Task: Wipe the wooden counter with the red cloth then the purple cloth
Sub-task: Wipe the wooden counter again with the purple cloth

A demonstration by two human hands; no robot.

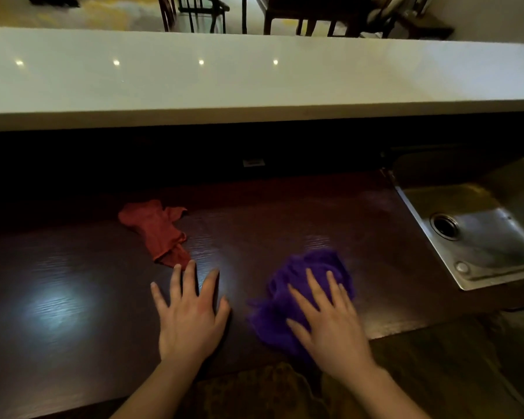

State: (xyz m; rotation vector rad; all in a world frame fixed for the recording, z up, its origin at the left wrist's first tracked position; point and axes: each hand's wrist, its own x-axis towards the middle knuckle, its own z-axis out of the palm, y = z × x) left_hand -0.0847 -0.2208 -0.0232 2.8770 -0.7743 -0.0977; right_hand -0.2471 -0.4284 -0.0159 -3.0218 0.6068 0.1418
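The dark wooden counter (73, 267) stretches across the lower half of the head view. A crumpled red cloth (156, 228) lies on it left of centre, with nothing holding it. My left hand (191, 316) rests flat on the wood just below the red cloth, fingers spread, its fingertips close to the cloth's lower end. A bunched purple cloth (300, 279) sits to the right. My right hand (330, 325) presses flat on top of the purple cloth with fingers apart, covering its lower right part.
A steel sink (478, 225) with a drain is set into the counter at the right. A raised white countertop (254, 77) runs along the back, above a dark recess. Chairs and a table stand beyond it. The counter's front edge lies near my forearms.
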